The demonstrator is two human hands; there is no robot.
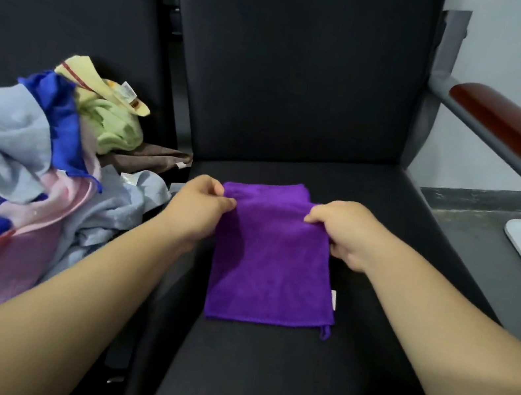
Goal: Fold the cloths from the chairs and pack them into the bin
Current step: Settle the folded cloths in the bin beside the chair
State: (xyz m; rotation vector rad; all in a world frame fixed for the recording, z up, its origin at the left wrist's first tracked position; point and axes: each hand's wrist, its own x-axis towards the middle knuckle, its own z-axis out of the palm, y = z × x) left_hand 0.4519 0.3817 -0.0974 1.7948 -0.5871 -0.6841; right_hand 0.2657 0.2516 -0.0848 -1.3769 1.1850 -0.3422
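Early stage: left hand (196, 208) and right hand (344, 235) each pinch the far edge of the purple cloth (270, 261) mid-seat, half-folded; unfolded pile (35, 164) waits on the next chair; bin unseen.

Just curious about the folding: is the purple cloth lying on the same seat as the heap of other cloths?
No, the purple cloth lies on the right seat; the heap sits on the chair beside it.

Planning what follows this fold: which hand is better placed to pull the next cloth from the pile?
Left. The left hand pinches the purple cloth right beside the pile; the right hand pinches the cloth's other side, farther from the pile.
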